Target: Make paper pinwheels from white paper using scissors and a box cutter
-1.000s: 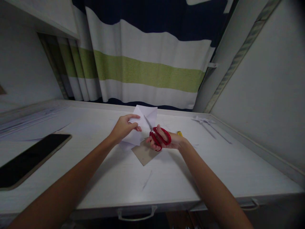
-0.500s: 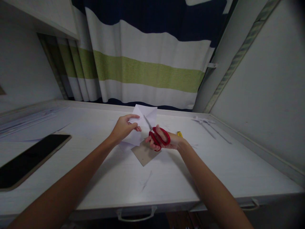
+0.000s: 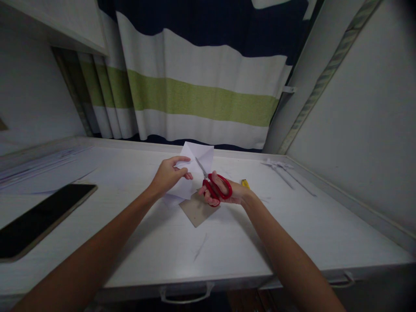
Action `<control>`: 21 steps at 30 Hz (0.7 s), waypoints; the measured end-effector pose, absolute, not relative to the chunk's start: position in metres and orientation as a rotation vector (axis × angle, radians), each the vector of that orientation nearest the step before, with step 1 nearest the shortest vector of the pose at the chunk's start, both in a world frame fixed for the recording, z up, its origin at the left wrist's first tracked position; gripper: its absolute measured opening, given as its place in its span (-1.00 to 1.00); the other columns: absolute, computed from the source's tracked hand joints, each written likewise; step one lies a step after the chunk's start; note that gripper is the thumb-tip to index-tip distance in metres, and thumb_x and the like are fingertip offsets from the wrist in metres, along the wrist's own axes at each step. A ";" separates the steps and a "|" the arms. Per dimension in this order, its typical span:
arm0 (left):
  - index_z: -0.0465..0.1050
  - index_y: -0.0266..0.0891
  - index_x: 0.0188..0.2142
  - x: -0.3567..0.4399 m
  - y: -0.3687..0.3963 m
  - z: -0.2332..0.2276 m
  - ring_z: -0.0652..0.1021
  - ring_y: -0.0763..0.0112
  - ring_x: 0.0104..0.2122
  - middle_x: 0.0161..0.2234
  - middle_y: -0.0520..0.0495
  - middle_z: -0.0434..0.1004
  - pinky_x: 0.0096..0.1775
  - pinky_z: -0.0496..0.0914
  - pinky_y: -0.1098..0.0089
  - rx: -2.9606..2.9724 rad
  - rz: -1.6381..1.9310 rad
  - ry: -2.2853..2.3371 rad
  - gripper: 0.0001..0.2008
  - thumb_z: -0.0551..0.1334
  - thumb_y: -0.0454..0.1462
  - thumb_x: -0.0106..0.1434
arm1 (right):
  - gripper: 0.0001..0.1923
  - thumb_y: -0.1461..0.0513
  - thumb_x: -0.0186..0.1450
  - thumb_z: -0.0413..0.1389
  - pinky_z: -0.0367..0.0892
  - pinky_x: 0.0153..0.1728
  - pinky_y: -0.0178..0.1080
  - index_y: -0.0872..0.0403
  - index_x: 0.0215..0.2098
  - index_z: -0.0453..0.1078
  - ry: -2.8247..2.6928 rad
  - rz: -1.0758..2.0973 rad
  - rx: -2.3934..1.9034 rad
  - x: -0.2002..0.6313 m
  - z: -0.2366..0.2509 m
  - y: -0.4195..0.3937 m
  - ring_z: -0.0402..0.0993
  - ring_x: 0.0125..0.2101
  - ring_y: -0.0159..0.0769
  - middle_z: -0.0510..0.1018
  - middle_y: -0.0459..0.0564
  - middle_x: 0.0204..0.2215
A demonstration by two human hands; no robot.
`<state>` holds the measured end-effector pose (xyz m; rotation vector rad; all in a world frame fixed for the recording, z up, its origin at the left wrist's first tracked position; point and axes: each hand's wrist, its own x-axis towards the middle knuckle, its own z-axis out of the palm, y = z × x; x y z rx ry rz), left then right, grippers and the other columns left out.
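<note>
Head view: two hands cut a sheet of paper above the counter.

The left hand pinches the white paper at its left side; the right hand is closed in the red scissors, blades on the paper's right edge. A brown card lies just under them. A phone lies well apart at the left; the counter has free room toward its front edge.

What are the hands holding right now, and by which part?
The left hand pinches the white paper at its left edge. The right hand holds the red scissors by the handle loops, blades at the paper.
</note>
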<state>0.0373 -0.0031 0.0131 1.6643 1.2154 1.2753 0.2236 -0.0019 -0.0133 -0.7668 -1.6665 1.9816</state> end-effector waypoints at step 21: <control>0.34 -0.33 -0.20 0.015 0.016 0.006 0.39 0.44 -0.65 -0.70 0.06 0.37 -0.52 0.29 0.45 1.840 1.357 1.441 -0.61 0.07 -0.38 -0.09 | -0.44 -0.10 0.15 -0.15 0.06 -0.67 -0.41 0.26 -0.33 0.29 -1.823 1.923 -0.887 0.238 -0.007 0.000 0.20 -0.66 -0.51 0.34 -0.04 -0.62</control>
